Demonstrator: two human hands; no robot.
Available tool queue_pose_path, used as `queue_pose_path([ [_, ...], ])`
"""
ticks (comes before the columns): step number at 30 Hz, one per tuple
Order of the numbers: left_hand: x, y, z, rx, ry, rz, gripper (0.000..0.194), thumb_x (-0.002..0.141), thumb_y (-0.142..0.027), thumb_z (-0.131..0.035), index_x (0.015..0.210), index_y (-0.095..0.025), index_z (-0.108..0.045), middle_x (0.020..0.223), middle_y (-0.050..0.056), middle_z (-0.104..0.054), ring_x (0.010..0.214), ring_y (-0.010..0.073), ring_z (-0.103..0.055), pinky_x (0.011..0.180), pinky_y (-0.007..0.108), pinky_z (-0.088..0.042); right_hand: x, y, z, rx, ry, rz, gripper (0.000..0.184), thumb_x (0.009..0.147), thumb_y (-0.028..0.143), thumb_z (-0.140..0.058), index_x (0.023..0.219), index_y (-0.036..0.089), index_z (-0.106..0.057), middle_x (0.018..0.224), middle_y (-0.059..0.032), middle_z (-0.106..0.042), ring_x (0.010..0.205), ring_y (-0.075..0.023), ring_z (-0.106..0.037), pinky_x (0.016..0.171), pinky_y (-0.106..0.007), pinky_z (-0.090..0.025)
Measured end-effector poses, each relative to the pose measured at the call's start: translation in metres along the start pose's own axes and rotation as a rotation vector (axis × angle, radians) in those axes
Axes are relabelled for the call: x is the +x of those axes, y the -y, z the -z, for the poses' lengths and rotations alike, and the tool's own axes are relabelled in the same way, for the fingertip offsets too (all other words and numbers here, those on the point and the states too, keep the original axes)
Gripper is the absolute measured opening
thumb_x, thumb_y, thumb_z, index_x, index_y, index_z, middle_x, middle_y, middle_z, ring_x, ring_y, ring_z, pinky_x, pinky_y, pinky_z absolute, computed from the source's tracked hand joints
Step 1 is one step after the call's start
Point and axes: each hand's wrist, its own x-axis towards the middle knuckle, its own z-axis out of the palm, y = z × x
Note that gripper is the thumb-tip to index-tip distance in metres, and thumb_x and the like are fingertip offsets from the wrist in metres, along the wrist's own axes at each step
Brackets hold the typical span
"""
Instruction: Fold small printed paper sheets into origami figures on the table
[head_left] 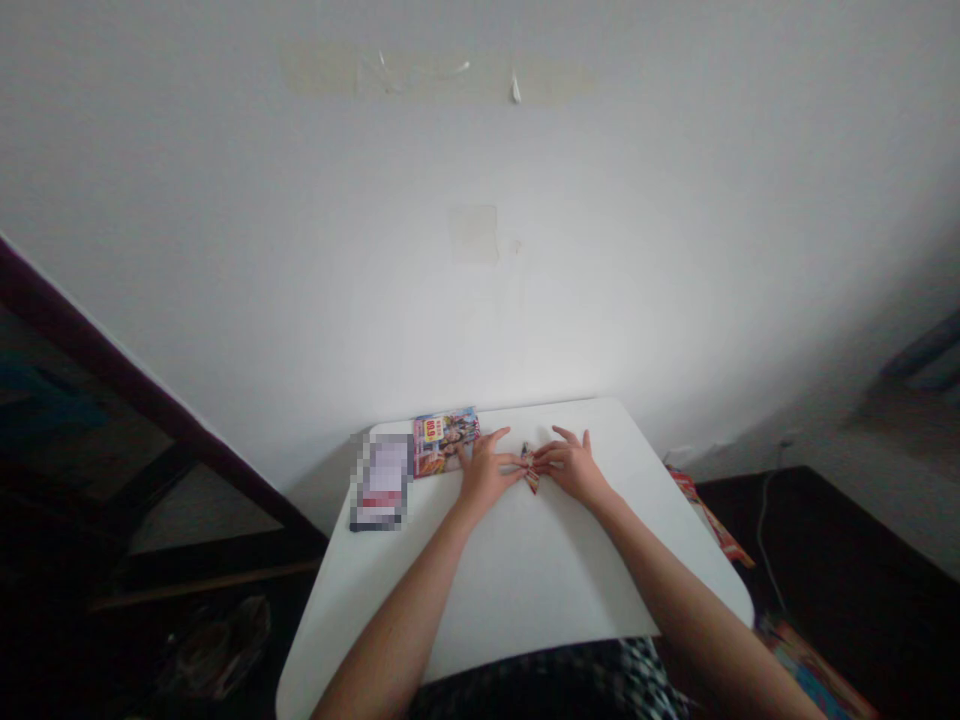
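Observation:
A small folded piece of colourful printed paper (532, 484) lies on the white table between my two hands. Its lower end comes to a point and shows red and yellow stripes. My left hand (484, 478) holds its left side with the fingertips, while other fingers stretch away from it. From the right, my right hand (574, 468) grips the same paper with its fingertips, some fingers raised. The fingertips partly cover the paper's middle. Just left of my left hand lies a colourful printed leaflet (441, 440), its right edge partly behind the fingers.
A pixelated rectangular item (384, 482) lies at the left of the white table (525, 590), whose far edge meets the wall (600, 250). A dark frame (150, 390) leans at left. Printed paper (709, 515) sits beyond the right edge, and a cable (763, 520) hangs there.

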Motion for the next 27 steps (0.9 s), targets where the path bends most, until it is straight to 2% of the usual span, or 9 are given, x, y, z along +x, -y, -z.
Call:
queue_pose_path([
  [10,0.000,0.000,-0.001,0.046,0.024,0.019,0.020,0.078,-0.041,-0.085,0.097,-0.040,-0.082,0.154,0.001,-0.055,0.145,0.0376,-0.044,0.117,0.084,-0.005,-0.003,0.009,0.001,-0.105,-0.015,0.010,0.014,0.090,0.026,-0.067,0.092,0.032,-0.079,0.115,-0.0031,-0.077,0.148,-0.0342,-0.039,0.115,-0.081,0.001],
  [19,0.001,-0.003,0.004,0.049,0.078,0.059,0.011,0.083,-0.042,-0.080,0.092,-0.038,-0.083,0.158,0.000,-0.051,0.148,0.0401,-0.038,0.116,0.085,-0.003,-0.003,0.011,0.001,-0.121,-0.035,0.011,0.011,0.091,0.028,-0.067,0.093,0.031,-0.078,0.113,-0.0036,-0.078,0.146,-0.0343,-0.042,0.116,-0.081,-0.001],
  [27,-0.002,-0.005,0.004,0.065,0.066,0.031,0.015,0.082,-0.041,-0.081,0.095,-0.035,-0.082,0.159,0.002,-0.050,0.148,0.0412,-0.038,0.113,0.088,-0.003,-0.003,0.014,0.003,-0.145,-0.028,0.008,0.010,0.090,0.024,-0.069,0.091,0.030,-0.077,0.114,-0.0008,-0.078,0.146,-0.0345,-0.043,0.117,-0.081,0.000],
])
